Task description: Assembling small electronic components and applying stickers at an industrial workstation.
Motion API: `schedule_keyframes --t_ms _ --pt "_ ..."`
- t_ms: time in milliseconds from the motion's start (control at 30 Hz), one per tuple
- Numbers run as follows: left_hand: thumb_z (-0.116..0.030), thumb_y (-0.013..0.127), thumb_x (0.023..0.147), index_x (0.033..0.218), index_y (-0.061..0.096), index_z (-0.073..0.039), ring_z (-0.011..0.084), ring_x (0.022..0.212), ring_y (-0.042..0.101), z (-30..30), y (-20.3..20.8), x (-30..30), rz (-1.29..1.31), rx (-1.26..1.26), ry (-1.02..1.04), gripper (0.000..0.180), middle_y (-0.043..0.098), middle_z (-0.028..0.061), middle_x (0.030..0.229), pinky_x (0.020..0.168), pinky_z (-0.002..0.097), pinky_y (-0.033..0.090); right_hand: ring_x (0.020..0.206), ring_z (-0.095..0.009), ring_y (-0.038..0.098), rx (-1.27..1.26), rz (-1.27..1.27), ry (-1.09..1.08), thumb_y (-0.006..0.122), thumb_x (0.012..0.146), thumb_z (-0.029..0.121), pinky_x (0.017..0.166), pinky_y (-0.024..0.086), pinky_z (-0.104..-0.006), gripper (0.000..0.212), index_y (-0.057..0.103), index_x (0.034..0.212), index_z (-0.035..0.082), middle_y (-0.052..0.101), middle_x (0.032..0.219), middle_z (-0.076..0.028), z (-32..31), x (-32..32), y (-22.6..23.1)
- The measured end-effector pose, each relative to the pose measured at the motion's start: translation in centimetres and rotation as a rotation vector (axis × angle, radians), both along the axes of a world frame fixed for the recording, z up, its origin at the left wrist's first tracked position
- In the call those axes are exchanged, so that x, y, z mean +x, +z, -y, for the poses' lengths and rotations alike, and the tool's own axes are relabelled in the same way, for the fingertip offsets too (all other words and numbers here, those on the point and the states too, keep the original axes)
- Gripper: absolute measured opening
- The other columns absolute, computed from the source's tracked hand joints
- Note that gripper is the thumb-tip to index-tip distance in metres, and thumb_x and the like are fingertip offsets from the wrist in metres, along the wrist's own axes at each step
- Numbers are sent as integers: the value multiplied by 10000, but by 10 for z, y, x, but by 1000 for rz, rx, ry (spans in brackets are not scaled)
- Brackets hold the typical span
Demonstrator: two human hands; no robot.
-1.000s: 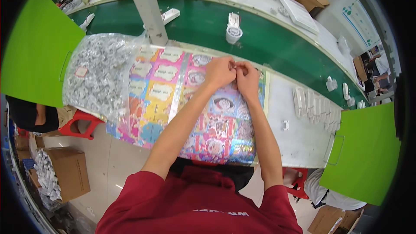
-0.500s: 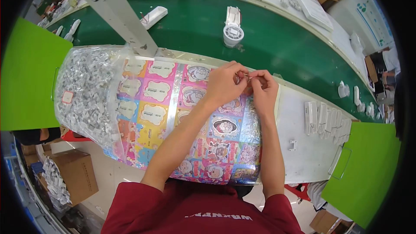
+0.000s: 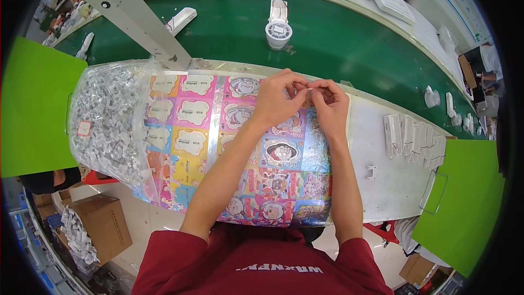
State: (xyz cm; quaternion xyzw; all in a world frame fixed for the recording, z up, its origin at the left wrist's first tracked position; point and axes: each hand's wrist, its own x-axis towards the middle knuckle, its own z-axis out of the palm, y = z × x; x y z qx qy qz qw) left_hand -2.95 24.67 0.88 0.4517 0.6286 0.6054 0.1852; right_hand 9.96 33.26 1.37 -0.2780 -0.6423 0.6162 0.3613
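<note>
Both of my hands meet above the far part of the colourful printed sheet (image 3: 192, 113), near the table's far edge. My left hand (image 3: 279, 100) is closed in a pinch. Its fingertips almost touch those of my right hand (image 3: 329, 105), which is pinched too. Something tiny and thin shows between the fingertips, but it is too small and too covered to name. Beyond them, on the green belt (image 3: 349, 38), lies a white part with a round ringed head (image 3: 278, 31) and an open, elongated body with thin reddish wires.
A clear bag of small white plastic pieces (image 3: 109, 106) lies at the left. On the right stand several long white housings (image 3: 392, 135) in a row, with a small white bracket (image 3: 371, 172) nearer. Green panels (image 3: 461, 207) flank the table; a metal post (image 3: 131, 16) rises at far left.
My fingertips have drawn closer together, and both hands stay at nearly the same spot. The whole view has turned slightly.
</note>
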Motion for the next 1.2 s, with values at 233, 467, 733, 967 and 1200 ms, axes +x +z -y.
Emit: schedule_keyframes --t_ms 233,467,733,967,1200 --pt "-45 791 821 975 752 -41 61 638 584 0 3 3 -73 -3 85 159 648 17 821 530 212 430 802 -56 627 17 98 -28 626 952 -13 729 511 -211 117 702 1041 -17 701 923 -12 -2 -1 -5" --pt "-71 785 847 982 760 -36 68 666 591 0 5 2 0 -50 63 142 680 26 859 551 225 427 698 -48 585 41 27 -47 661 927 -7 635 482 -217 115 723 1024 -12 681 857 -3 -3 -3 -5" --pt "-68 734 898 992 756 -18 88 704 605 0 3 -1 18 -27 32 108 694 33 884 587 242 439 777 -49 592 181 133 -67 692 949 25 717 490 -205 102 711 1044 -7 686 908 3 1 -2 -1" --pt "-66 700 904 960 699 -8 123 702 622 -3 3 3 -93 -37 61 81 677 57 846 589 274 458 809 -71 623 172 131 -49 688 950 22 738 501 -213 117 731 1049 -23 698 939 -20 -1 0 1" --pt "-68 693 895 926 688 -4 130 699 626 -1 3 0 -67 -48 66 72 668 65 832 597 286 470 837 -75 628 172 108 -19 678 953 20 755 502 -218 137 742 1066 -24 705 952 -31 1 -2 3"
